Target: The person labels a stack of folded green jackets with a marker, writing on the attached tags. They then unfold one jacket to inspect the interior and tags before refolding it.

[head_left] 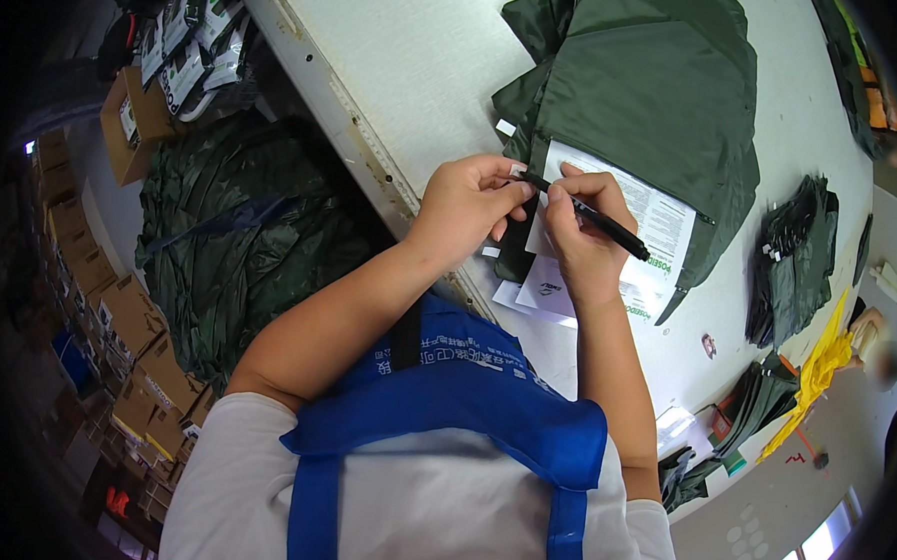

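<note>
My right hand (593, 236) grips a black marker pen (614, 229), its tip pointing left toward my left hand. My left hand (469, 207) is closed in a pinch on a small white label (517, 170) at the edge of the dark green garments (657, 99), right by the pen tip. The garments lie folded and stacked on the white table. Printed white sheets (661, 229) rest on them, partly beneath my right hand. More small white tags (505, 127) stick out along the stack's left edge.
The pale table (418, 58) has a worn metal edge on the left. Beyond it a big heap of dark green fabric (240, 231) stands beside a cardboard box (135, 126) and packaged goods. Further dark garments (795, 260) and yellow cloth (815, 371) lie at the right.
</note>
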The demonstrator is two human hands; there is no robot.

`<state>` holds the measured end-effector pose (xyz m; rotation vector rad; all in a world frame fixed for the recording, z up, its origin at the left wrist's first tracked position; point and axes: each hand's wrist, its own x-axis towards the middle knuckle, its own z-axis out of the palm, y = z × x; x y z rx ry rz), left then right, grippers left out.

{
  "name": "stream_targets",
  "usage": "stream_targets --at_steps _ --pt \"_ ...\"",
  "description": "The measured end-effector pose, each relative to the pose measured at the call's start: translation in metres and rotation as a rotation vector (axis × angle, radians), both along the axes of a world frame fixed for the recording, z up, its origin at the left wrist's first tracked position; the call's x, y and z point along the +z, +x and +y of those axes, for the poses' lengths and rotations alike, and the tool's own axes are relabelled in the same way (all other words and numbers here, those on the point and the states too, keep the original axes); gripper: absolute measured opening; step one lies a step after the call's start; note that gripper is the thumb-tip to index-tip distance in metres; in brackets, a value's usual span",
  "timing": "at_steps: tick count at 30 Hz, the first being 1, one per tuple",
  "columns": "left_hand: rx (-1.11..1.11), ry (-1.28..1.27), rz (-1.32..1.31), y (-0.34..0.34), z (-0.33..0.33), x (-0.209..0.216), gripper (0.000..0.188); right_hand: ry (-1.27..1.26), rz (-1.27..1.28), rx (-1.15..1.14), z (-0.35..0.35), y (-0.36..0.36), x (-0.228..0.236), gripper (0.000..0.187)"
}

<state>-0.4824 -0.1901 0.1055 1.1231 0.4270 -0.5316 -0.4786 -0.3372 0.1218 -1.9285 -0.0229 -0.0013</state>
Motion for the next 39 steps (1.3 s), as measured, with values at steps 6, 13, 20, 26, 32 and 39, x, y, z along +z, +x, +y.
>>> stream_targets --at_steps 6,13,20,26,32,39 --pt "0.001 -0.005 0.031 -0.001 -0.001 -0.004 0.021 0.144 0.098 -0.176 -0.007 -0.005 -0.001 0.016" --pt "-0.239 0.186 -0.184 -0.006 -0.016 -0.001 0.02 -0.704 -0.097 0.219 -0.039 0.019 0.009 0.037" --pt "-0.396 0.256 -0.366 -0.002 -0.03 0.005 0.024 -1.027 0.129 -0.119 -0.083 -0.012 -0.007 0.042" --pt "-0.017 0.557 -0.42 0.021 -0.002 -0.013 0.016 -1.052 -0.012 -0.26 -0.119 -0.026 0.005 0.041" --pt "-0.08 0.271 -0.089 0.037 -0.002 -0.018 0.011 0.085 -0.022 -0.174 -0.049 0.006 0.023 0.009" --pt "-0.03 0.053 0.105 0.036 0.005 -0.009 0.016 0.256 0.206 -0.115 0.001 0.02 -0.004 0.01"
